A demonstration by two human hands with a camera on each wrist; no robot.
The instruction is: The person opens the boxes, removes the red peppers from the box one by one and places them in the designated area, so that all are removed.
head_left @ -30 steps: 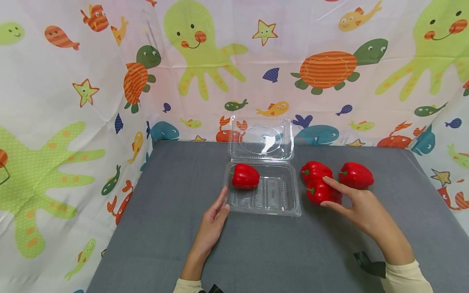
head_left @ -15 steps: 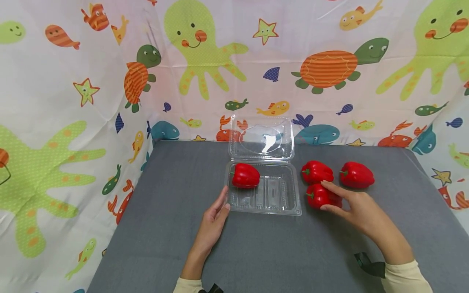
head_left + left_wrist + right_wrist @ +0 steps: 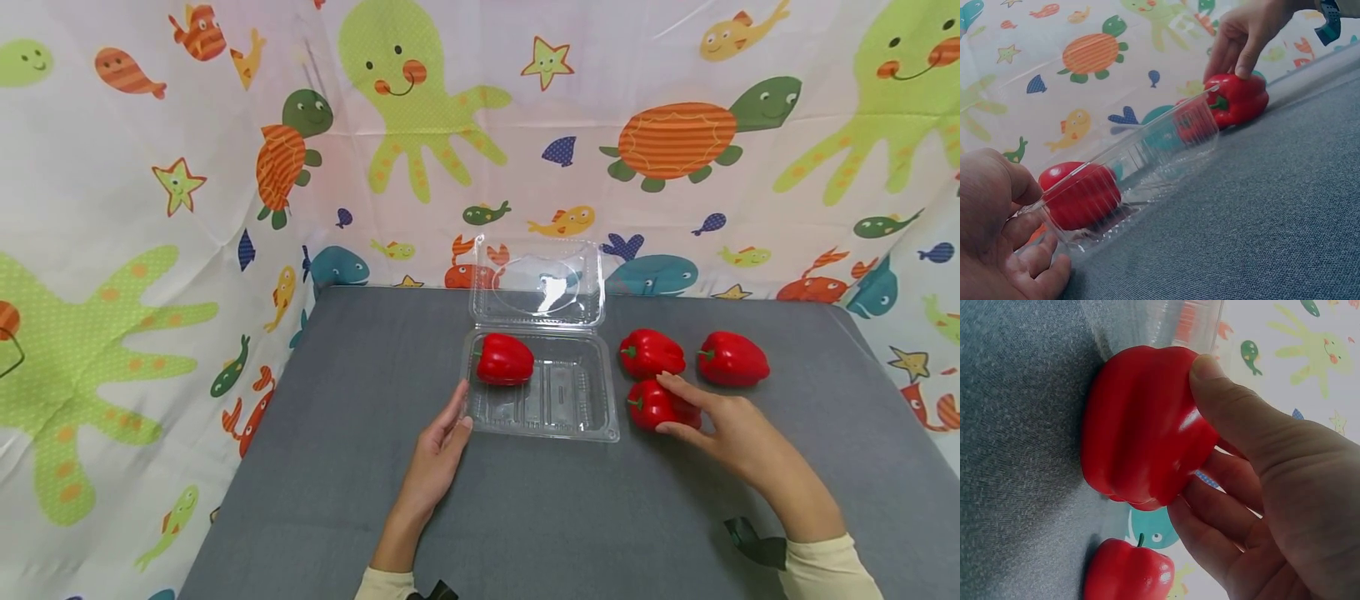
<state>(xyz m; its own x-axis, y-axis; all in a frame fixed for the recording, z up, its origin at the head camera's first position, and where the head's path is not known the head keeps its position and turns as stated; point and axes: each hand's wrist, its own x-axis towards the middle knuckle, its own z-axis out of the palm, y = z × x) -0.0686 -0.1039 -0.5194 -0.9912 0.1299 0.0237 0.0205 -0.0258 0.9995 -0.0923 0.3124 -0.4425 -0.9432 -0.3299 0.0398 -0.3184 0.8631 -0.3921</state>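
Sea-creature curtain [image 3: 480, 150] standing behind a grey tabletop [image 3: 540, 517]; on the latter, a clear hinged container [image 3: 551, 436], its lid [image 3: 536, 287] raised. Left hand [image 3: 435, 454]: thumb and fingers pinching the container's left rim near the front corner. Right hand [image 3: 738, 429]: thumb and fingers curved round the gripped pepper [image 3: 658, 406], just right of the container. Other red fruits: boxed pepper [image 3: 506, 360], in the container's far left part; rear pepper [image 3: 651, 353], just behind the gripped one; outer pepper [image 3: 734, 359], farther right. Smallest, the gripped pepper's green stem [image 3: 1219, 104], pointing toward the container
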